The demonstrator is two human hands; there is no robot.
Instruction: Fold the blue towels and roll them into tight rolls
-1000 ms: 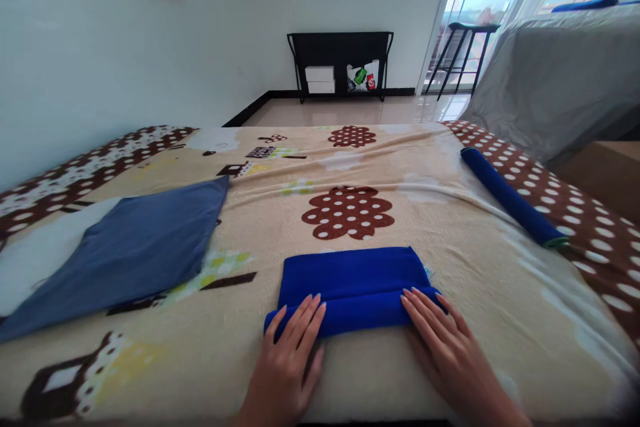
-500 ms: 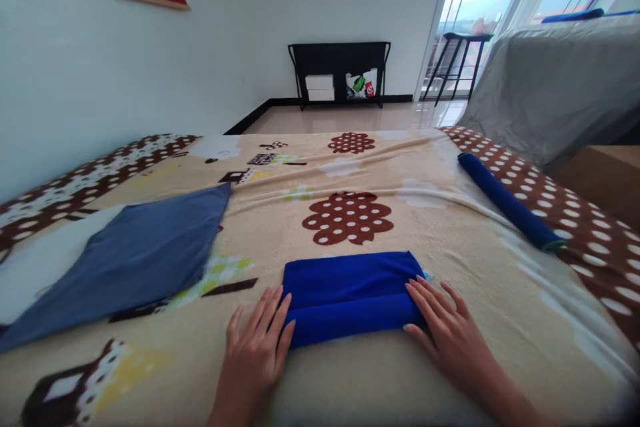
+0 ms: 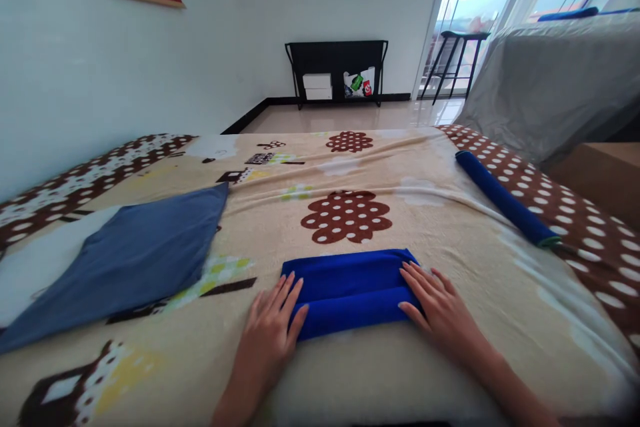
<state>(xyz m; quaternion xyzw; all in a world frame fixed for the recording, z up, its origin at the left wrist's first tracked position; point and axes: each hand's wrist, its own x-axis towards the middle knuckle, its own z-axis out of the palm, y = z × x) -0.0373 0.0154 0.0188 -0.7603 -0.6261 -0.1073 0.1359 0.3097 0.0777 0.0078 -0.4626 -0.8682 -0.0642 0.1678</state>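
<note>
A bright blue folded cloth (image 3: 350,293) lies flat on the patterned blanket (image 3: 350,380) in front of me, with a crease running across its width. My left hand (image 3: 273,320) rests on the cloth's left end, fingers stretched out and pointing away from me. On the right end lies my right hand (image 3: 437,307), its fingers extended over the cloth's edge and its thumb apart. Neither hand grips the fabric. A grey-blue cloth (image 3: 150,247) is spread out on the blanket to the left.
A dark blue rolled cloth (image 3: 505,197) lies at the right, by the blanket's brown dotted border. Beyond the bed stand a black rack (image 3: 336,57) holding white boxes, and a black stool (image 3: 455,60). Grey sheeting (image 3: 560,73) covers something large at the right, near a cardboard box (image 3: 600,170).
My left hand has slid right and forward, further onto the blue cloth. My right hand has shifted slightly forward and to the left. The cloth stays folded.
</note>
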